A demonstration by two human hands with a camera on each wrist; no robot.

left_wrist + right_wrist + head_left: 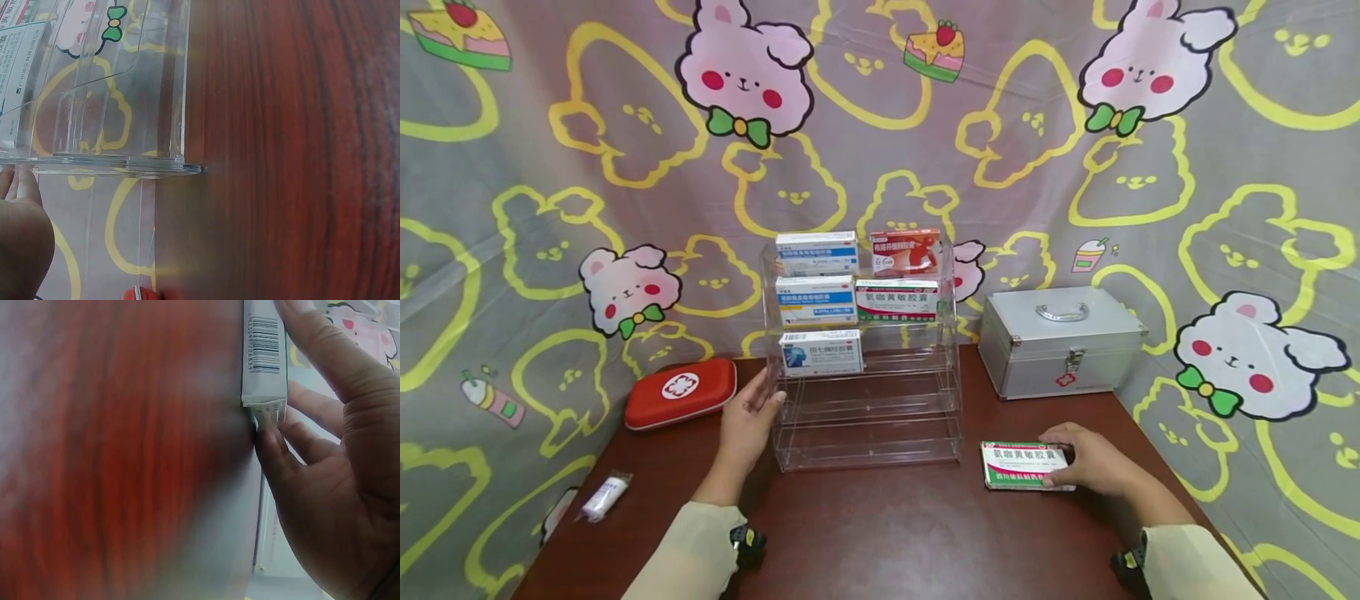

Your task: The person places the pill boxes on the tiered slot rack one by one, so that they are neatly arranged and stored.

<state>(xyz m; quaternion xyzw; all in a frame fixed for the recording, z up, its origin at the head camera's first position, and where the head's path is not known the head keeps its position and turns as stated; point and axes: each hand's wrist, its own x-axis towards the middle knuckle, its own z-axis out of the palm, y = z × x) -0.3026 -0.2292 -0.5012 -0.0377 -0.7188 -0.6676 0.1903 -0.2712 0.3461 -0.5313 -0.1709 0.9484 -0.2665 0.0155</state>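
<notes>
A green-and-white medicine box (1022,465) is on or just above the tabletop at right, its long printed face towards me. My right hand (1093,462) pinches its right end between thumb and fingers; the right wrist view shows the barcoded end of the box (264,356) there. My left hand (751,421) touches the left side of a clear, tiered display rack (868,442), fingers fairly straight against the side panel (119,164). On the rack's upper tiers stand blue-and-white boxes (816,302), a red box (906,253), another green-and-white box (897,302) and a pale grey-and-blue box (822,354).
A silver metal case (1060,342) with a handle stands at the back right. Left of the rack lies a red zip case (681,393) with a white emblem. A small white wrapped packet (605,497) lies near the left table edge. Patterned cloth (880,142) hangs behind.
</notes>
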